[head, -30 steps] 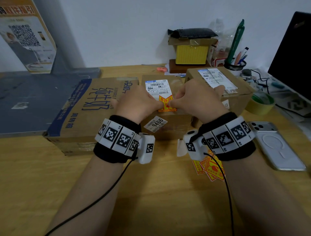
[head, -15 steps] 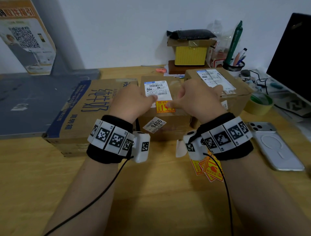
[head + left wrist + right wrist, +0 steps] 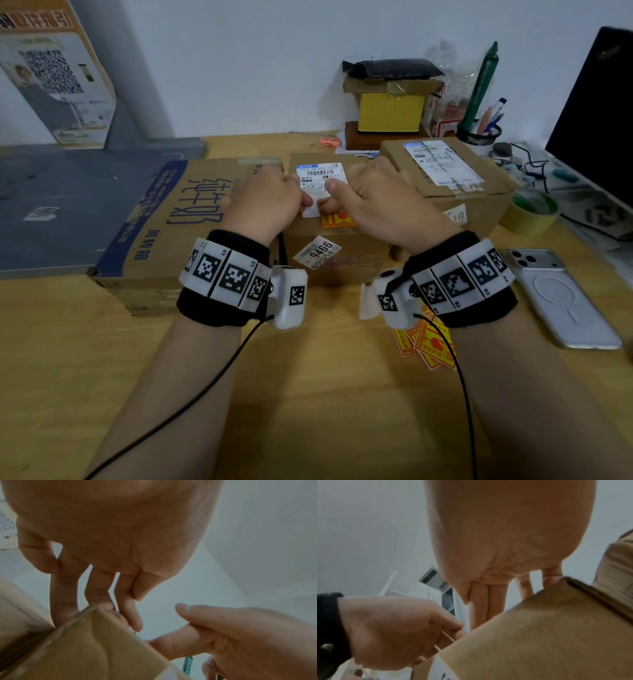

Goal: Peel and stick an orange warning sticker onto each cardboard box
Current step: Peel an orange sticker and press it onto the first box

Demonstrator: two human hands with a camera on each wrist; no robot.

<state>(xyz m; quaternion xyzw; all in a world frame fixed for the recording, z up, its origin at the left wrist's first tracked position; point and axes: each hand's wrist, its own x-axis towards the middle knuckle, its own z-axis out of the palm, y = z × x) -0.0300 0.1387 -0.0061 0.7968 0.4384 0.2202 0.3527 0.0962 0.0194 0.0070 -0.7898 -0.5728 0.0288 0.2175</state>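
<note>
Three cardboard boxes stand in a row: a large printed one [image 3: 154, 219], a middle one [image 3: 356, 253] with a white shipping label [image 3: 317, 178], and a right one [image 3: 486, 202]. An orange warning sticker [image 3: 337, 220] lies flat near the front edge of the middle box's top, partly covered by my right hand [image 3: 370, 198]. My left hand [image 3: 274, 202] is beside it over the same box. Both hands rest their fingertips on the box top [image 3: 85, 649] and hold nothing. More orange stickers [image 3: 428, 342] lie on the table under my right wrist.
A phone [image 3: 561, 298] lies at the right, with a tape roll [image 3: 529, 212] and a monitor [image 3: 596, 120] behind it. A pen cup [image 3: 479, 133] and stacked small boxes [image 3: 390, 106] stand at the back. A white backing slip [image 3: 368, 301] lies before the middle box.
The orange sticker, held between both hands a second ago, now lies flat on the middle box. Both hands have let go and moved slightly back over the shipping label.
</note>
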